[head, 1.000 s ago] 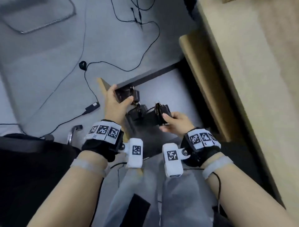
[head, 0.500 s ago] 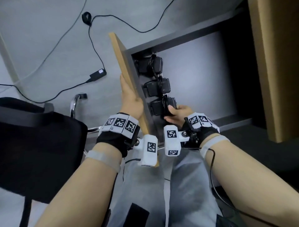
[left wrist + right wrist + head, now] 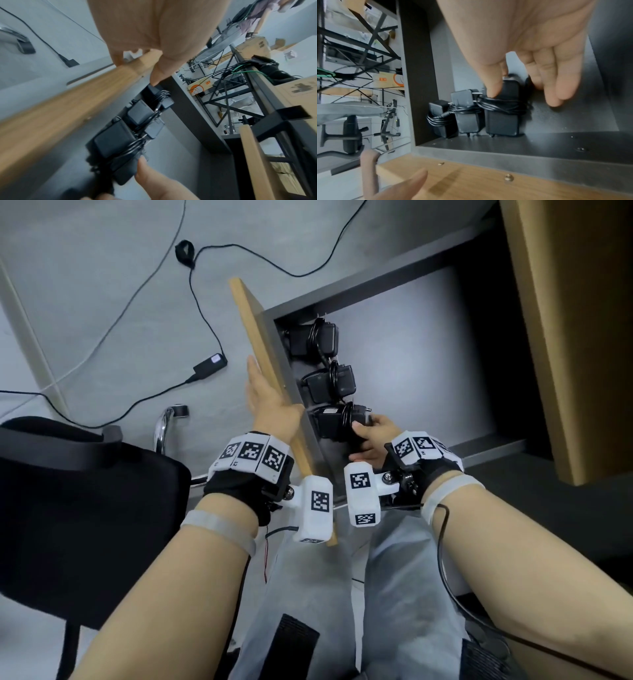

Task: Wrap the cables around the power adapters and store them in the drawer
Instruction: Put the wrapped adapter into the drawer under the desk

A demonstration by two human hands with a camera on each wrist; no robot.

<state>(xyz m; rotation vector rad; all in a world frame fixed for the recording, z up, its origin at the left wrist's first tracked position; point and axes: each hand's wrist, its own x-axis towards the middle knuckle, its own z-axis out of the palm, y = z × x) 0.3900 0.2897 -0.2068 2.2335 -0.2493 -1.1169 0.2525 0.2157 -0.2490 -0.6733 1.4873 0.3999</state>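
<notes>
Since 0.5 s ago our left hand (image 3: pixel 270 402) has flattened, fingers straight against the wooden drawer (image 3: pixel 263 350) front. We see its smooth, stiff grey metal walls hold 3 power adapters (image 3: pixel 501 112) in a row against the front wall. They look like dense, hard matte-black bricks, each wound with thin rubbery cables (image 3: pixel 503 104). Our right hand (image 3: pixel 371 436) pinches the nearest one, thumb on top. We judge gripping the body, not the coil, safest.
</notes>
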